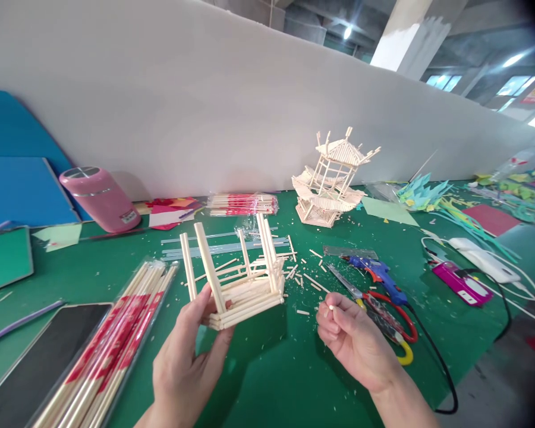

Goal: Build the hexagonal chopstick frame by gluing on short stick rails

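My left hand (189, 356) grips the near left corner of a wooden stick frame (249, 303), which has a low base and several upright posts. The frame is held tilted above the green table. To the right of it, my right hand (354, 342) pinches a small pale stick piece (331, 307) between thumb and fingers, apart from the frame. Short cut stick pieces (314, 282) lie scattered behind the hands. Scissors (386, 315) with red and yellow handles and a blue glue gun (378, 273) lie beside my right hand.
A stick pagoda (332, 184) stands at the back. Bagged sticks (116, 345) lie at left, near a pink bottle (100, 199) and dark tablet-like panel (49, 362). A magenta device (461, 282), white power strip (485, 260) and cables occupy the right.
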Demonstrator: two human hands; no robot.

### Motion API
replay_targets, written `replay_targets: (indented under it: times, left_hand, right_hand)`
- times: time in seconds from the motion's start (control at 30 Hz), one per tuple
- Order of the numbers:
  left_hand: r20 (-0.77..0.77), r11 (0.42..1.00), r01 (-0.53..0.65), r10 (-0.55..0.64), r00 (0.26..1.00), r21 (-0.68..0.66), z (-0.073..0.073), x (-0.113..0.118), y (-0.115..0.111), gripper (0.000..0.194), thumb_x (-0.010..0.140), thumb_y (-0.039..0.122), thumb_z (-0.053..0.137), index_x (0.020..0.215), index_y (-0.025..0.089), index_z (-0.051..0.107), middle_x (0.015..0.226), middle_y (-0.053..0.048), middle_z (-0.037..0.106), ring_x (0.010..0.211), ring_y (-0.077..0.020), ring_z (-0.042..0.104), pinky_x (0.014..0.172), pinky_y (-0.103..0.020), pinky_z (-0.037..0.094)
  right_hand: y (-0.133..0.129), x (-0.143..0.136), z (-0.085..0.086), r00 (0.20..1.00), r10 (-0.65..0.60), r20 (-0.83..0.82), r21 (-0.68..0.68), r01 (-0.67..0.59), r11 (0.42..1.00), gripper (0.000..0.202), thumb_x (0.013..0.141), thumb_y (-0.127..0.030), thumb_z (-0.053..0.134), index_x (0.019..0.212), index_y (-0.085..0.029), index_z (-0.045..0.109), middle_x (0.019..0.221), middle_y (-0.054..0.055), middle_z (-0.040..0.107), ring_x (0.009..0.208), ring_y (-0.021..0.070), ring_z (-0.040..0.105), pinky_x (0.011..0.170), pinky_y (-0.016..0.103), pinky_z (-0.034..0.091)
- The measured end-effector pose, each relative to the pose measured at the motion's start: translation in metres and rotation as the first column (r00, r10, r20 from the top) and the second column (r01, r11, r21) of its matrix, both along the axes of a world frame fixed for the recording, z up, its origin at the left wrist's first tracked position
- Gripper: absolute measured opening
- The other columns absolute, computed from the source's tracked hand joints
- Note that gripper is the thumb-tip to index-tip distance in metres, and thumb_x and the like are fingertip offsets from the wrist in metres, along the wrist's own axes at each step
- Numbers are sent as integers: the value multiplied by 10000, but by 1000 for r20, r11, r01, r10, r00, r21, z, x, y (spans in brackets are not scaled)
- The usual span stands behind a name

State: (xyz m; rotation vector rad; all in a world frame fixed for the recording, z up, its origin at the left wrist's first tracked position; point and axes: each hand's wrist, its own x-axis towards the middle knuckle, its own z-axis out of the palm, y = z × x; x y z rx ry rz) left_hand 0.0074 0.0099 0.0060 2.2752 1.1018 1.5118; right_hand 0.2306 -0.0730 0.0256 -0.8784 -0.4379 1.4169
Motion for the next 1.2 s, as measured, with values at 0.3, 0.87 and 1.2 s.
replay_targets:
  times: [0.3, 0.87, 1.2]
  left_hand:
    - [-16, 1000, 6, -5, 1000, 28, 1, 0, 0, 623, 784, 107, 568, 1354, 225, 344, 1053, -92, 655, 807, -193, 665, 714, -283, 549]
    - [-78, 996, -53, 59, 995, 78, 5, 2, -2, 577, 786, 110, 541, 1328, 198, 364, 900, -78, 674, 723, -173, 653, 625, -234, 541]
    - [-63, 991, 44, -36, 997, 129, 2, 3, -6, 583, 776, 76, 533, 1323, 175, 357, 965, -116, 665, 862, -231, 647, 624, -284, 547]
  right_hand:
    - [1, -4, 3, 999, 13, -37, 18, -12, 1000, 135, 692, -239, 730, 777, -200, 633, 680, -28, 518, 564, 41, 400, 528, 157, 331]
    - [-2, -8, 6, 971, 2, 239, 16, -6, 1000, 157, 827, -322, 578, 768, -178, 599, 700, -5, 472, 598, 75, 377, 543, 201, 339]
    - [18, -39, 35, 266, -481, 836, 492, 25, 870, 75, 817, -164, 555, 812, -231, 588, 748, 15, 513, 632, 124, 483, 518, 226, 416]
